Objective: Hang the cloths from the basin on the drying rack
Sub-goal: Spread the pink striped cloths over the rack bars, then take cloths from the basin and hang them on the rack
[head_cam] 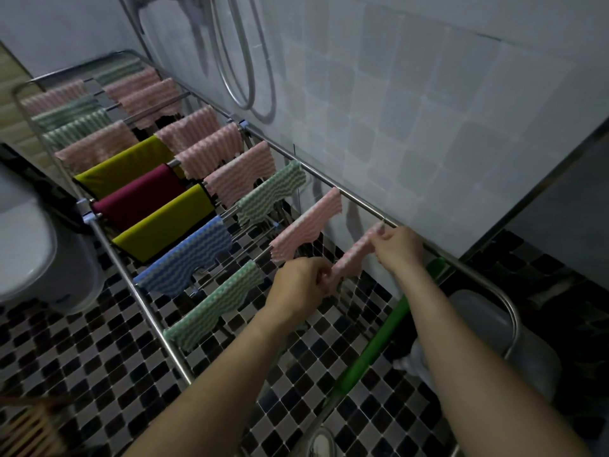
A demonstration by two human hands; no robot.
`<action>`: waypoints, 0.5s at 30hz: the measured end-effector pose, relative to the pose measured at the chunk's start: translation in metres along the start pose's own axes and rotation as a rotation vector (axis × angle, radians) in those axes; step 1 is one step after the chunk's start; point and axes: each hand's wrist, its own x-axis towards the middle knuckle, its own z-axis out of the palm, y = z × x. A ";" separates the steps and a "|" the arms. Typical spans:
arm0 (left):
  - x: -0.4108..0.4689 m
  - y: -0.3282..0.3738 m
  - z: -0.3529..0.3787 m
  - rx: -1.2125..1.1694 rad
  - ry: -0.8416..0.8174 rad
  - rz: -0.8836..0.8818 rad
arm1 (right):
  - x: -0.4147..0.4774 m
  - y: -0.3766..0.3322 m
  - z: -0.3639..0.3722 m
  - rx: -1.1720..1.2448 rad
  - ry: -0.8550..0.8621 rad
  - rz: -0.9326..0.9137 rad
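both hands, left (pixel 301 283) and right (pixel 397 247), pinch opposite ends of the pink cloth (pixel 354 255) stretched between them.

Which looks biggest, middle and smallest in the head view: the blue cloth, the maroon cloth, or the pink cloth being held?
1. blue cloth
2. maroon cloth, farther off, so nearly alike
3. held pink cloth, bunched

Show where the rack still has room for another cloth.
The nearest rail looks bare between the left hand and the rack's side bar, next to the green cloth. Every rail beyond the held pink cloth is crowded.
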 end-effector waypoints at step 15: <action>-0.015 -0.004 -0.007 0.001 0.123 -0.071 | -0.035 -0.020 -0.006 -0.112 0.046 -0.330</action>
